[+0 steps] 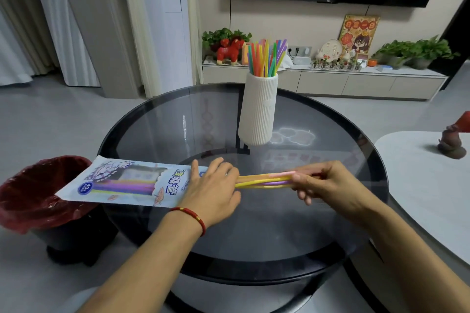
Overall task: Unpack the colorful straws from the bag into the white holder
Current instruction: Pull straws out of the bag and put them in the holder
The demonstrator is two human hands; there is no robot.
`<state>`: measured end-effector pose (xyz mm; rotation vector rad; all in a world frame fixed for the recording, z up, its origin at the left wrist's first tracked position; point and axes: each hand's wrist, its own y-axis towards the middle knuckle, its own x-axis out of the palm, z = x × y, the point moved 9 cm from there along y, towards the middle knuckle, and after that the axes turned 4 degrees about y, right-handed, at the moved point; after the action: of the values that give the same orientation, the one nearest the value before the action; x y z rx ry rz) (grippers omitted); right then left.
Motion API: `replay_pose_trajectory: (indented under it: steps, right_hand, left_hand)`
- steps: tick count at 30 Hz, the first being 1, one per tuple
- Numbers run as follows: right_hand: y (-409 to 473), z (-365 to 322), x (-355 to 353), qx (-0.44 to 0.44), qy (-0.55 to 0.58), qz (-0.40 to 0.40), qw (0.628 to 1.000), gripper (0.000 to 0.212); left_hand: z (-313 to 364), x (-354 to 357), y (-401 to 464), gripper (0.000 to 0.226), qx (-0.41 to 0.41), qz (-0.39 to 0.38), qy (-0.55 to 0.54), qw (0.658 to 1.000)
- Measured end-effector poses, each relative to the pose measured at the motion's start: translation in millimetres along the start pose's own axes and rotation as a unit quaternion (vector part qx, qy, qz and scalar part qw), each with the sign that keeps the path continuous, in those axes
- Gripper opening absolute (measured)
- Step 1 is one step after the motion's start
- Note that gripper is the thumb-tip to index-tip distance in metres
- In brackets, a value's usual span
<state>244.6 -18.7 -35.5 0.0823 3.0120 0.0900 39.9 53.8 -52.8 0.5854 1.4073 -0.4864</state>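
Bag (122,181) lies flat across the left-centre of the frame, on the near-left rim of the round glass table (279,223), its far end overhanging toward the red-lined bin (38,190) at lower left. Window in the bag shows more straws inside, purple and yellow.

Your left hand (213,185) rests palm-down on the bag's open end, fingers fairly straight, pinning it to the glass. Whether the thumb is hooked under the edge, you cannot tell from here.

Your right hand (323,185), right of centre, has its fingers curled round a small bundle of straws (264,179) — yellow, pink, purple — that bridges the gap between both hands, one end at the bag mouth.

White holder (259,109) stands upright at centre frame on the far half of the table, already carrying a fan of straws.

Handling, as a judgement:
- Straws look light, thin-walled, smooth. Expect them to slide against each other and splay.
- Easy to kink. Grip the bundle mid-length rather than at the tips, firm but not crushing.
- Bag is slick film on glass; keep it pinned near the mouth or it may skate.
- Holder is tall and narrow; a sideways knock could tip it.
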Motion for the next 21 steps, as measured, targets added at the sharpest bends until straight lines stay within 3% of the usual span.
replay_pose_trajectory:
  steps: [5,7,9,12,15,18,21]
  right_hand:
    - [5,7,-17,-0.026,0.180,0.089,0.979,0.041]
    - [9,11,5,-0.024,0.279,0.091,0.956,0.068]
    - [11,18,38,-0.006,0.303,0.074,0.950,0.085]
    - [10,26,75,0.005,0.187,0.091,0.978,0.060]
    - [14,23,63,0.000,0.124,0.176,0.977,0.027]
    - [13,-1,15,-0.006,0.065,0.239,0.969,0.018]
    - [16,-47,-19,-0.042,-0.046,0.213,0.975,0.019]
  left_hand:
    - [3,2,3,0.022,-0.005,-0.001,0.026,1.000]
    - [4,-1,4,0.019,-0.010,0.011,0.018,1.000]
    - [6,-3,3,0.016,-0.011,0.021,-0.003,1.000]
    - [18,1,1,0.017,0.014,0.019,-0.006,1.000]
    - [11,7,2,0.023,0.003,0.006,-0.020,1.000]
    - [-6,15,3,0.037,-0.028,-0.030,-0.049,0.998]
    - [-9,21,3,0.041,-0.019,-0.049,-0.037,0.998]
